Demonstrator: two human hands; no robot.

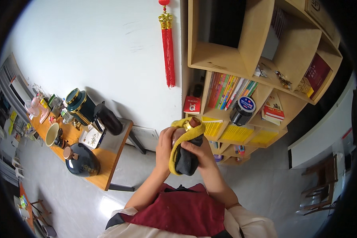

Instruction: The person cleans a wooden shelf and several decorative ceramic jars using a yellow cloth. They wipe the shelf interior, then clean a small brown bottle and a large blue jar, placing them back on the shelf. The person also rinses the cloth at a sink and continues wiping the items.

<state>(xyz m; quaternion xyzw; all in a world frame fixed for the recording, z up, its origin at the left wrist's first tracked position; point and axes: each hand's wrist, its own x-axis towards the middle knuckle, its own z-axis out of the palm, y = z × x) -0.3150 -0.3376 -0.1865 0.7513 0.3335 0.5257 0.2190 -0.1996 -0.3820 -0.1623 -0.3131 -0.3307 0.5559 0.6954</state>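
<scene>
Head view, downward (close, fisheye)

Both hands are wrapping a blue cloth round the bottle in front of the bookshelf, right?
Not quite: the cloth is yellow with a dark grey side, not blue. The head view shows the left hand and right hand wrapping it round the bottle before the bookshelf.

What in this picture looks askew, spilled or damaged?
Nothing looks spilled or broken. One thing stands out: a black round jar lies on its side on the bookshelf, its lid facing outward, leaning against the books.
</scene>
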